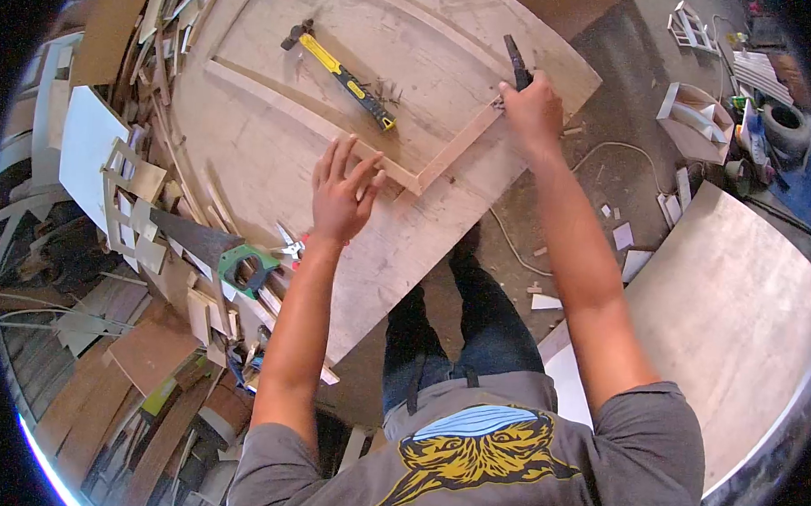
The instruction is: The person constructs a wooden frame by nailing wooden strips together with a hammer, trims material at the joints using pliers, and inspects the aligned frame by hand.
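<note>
My left hand lies with its fingers spread over a long strip of the wooden frame, close to the mitred corner. My right hand is closed around a black tool at the end of the frame's short side. Its dark end points up and away; its exact kind is hard to make out. Small metal bits show by the right fingertips. Inside the frame lie a yellow and black hammer and a scatter of nails.
The frame rests on a plywood tabletop. At its left edge are a green-handled handsaw, red-handled pliers and piled wood offcuts. A plywood sheet leans at right. A cable runs across the floor.
</note>
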The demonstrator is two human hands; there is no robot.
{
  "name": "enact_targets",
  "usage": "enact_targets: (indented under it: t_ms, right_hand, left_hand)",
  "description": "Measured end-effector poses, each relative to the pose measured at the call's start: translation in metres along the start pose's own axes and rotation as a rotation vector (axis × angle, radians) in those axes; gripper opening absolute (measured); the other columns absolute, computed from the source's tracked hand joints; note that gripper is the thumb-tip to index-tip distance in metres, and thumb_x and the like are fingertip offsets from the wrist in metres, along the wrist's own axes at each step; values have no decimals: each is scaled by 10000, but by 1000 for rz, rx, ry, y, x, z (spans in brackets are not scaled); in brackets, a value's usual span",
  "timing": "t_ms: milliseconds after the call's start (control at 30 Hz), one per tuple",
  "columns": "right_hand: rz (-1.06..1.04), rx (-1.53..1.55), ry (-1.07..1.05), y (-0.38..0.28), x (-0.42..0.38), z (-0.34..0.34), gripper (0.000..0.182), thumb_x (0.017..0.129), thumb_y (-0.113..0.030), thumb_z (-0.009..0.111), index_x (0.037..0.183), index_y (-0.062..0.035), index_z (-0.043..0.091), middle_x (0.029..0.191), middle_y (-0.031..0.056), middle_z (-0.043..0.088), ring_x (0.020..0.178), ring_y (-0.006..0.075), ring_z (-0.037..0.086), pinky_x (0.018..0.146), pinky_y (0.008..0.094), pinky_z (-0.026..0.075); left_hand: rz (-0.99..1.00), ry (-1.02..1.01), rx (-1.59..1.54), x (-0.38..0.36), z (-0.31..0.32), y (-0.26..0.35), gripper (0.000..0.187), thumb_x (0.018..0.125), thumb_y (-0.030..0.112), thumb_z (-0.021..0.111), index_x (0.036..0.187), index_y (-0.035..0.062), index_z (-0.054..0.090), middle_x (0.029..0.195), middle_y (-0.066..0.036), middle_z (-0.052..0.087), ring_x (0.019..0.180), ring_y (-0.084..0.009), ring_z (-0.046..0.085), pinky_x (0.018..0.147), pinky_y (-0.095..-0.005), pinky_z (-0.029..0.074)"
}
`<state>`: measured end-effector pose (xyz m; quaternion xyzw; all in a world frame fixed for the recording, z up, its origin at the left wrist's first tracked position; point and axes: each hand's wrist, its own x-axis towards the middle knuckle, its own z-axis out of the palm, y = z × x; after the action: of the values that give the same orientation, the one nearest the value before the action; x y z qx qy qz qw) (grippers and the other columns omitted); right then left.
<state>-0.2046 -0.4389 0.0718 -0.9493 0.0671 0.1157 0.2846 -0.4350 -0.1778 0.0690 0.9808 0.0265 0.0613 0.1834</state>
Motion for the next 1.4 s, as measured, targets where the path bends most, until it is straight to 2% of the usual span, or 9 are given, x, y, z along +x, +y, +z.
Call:
enact_targets:
  t_ms: [200, 233, 333, 433, 600, 667, 800, 1000, 1400]
  right_hand:
    - [-53, 69, 93, 2, 21, -5, 490, 916, -464, 745, 1089, -9, 690, 974, 276, 746, 966, 491, 715, 847, 567, 547]
    - [-73, 71, 120, 7, 12, -6, 456, 967, -474, 705, 1060, -29, 678, 894, 206, 743, 875, 422, 737, 776, 509, 549]
    - [-30, 347, -21, 25, -32, -10, 410, 1003, -432, 685, 1066, -26, 683, 839, 120, 728, 780, 260, 731, 698, 407, 547]
    - [65, 575, -277, 44, -102, 0, 438, 1001, -439, 680, 1071, -7, 693, 835, 122, 734, 771, 247, 695, 740, 428, 547]
    - [358, 1026, -559, 58, -217, 58, 349, 1056, -348, 639, 1061, -2, 685, 854, 63, 713, 720, 155, 650, 655, 325, 519]
    - [405, 1052, -716, 54, -241, 66, 372, 1086, -338, 614, 1258, -8, 628, 1095, 111, 725, 900, 185, 719, 780, 342, 586]
    - [433, 1067, -701, 35, -261, 81, 404, 1096, -368, 587, 1258, 0, 625, 1108, 128, 723, 922, 210, 726, 791, 361, 587]
    - [430, 1256, -741, 13, -265, 90, 431, 1113, -414, 534, 1266, -18, 610, 1168, 164, 706, 961, 251, 733, 800, 376, 593]
    - [472, 1425, -627, -18, -281, 133, 455, 1118, -448, 508, 1227, -7, 534, 1196, 178, 705, 1027, 293, 740, 817, 394, 606]
  left_hand:
    - [123, -64, -26, 15, 16, 17, 471, 949, 230, 725, 1414, 261, 657, 1626, -95, 458, 1537, -368, 357, 1227, -528, 297]
    - [143, -59, -24, 16, 19, 19, 467, 954, 236, 720, 1415, 262, 655, 1628, -89, 458, 1545, -357, 349, 1233, -526, 287]
    - [192, -54, -23, 11, 35, 17, 452, 974, 271, 694, 1423, 270, 648, 1636, -64, 456, 1566, -327, 327, 1252, -520, 254]
    - [229, -32, -47, 6, 52, 6, 446, 1005, 311, 648, 1447, 267, 628, 1627, -42, 475, 1572, -307, 321, 1266, -515, 215]
    - [278, 6, -90, 14, 47, 2, 417, 970, 244, 672, 1387, 230, 659, 1540, -41, 556, 1505, -319, 404, 1232, -506, 278]
    - [306, 12, -116, 21, 47, 1, 384, 953, 223, 684, 1337, 210, 677, 1484, -42, 592, 1444, -323, 465, 1200, -498, 324]
    - [432, 32, -133, 31, 42, 1, 313, 934, 202, 695, 1246, 193, 692, 1338, -47, 637, 1279, -314, 556, 1099, -462, 407]
    - [472, -8, -65, 35, 44, -3, 291, 926, 207, 698, 1217, 200, 682, 1229, -59, 622, 1243, -320, 543, 1077, -465, 406]
    - [444, -149, -76, 46, 29, -3, 221, 954, 250, 682, 1165, 184, 673, 1203, -69, 625, 1240, -323, 530, 1072, -475, 369]
